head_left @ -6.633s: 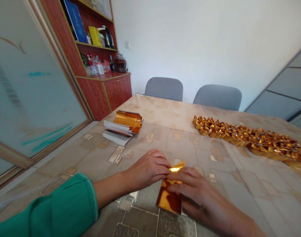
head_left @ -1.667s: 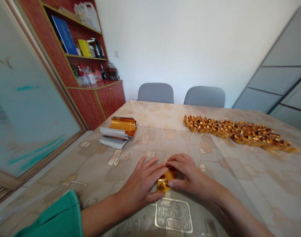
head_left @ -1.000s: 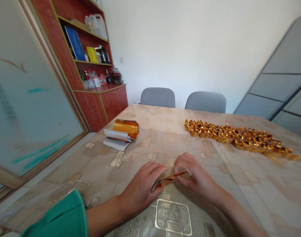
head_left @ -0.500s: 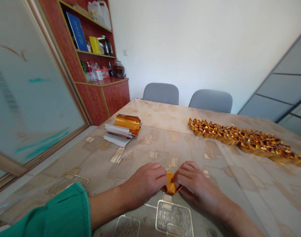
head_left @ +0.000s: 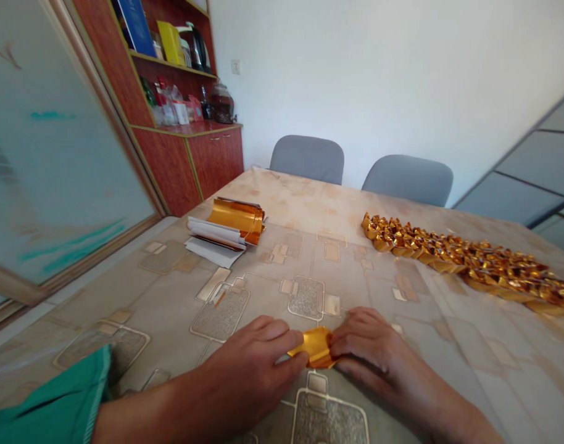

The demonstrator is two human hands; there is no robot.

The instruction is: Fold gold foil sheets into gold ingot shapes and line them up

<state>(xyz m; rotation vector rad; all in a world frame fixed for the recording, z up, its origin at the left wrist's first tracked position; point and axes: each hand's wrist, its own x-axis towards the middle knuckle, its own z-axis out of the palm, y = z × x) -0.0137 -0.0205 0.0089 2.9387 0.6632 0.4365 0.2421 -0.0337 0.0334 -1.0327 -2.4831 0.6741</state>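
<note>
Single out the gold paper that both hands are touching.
The small gold piece, held between the left hand and the right hand. The curled stack to the left and the row of folded pieces to the right touch neither.

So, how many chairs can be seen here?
2. Both are behind the table: the left chair near the picture's middle, the right chair further right. Others may be hidden.

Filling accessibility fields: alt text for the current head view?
Left hand and right hand hold a small gold foil piece between them over a patterned tablecloth. Beyond them lie a curled stack of gold sheets, left, and many folded gold pieces, right.
</note>
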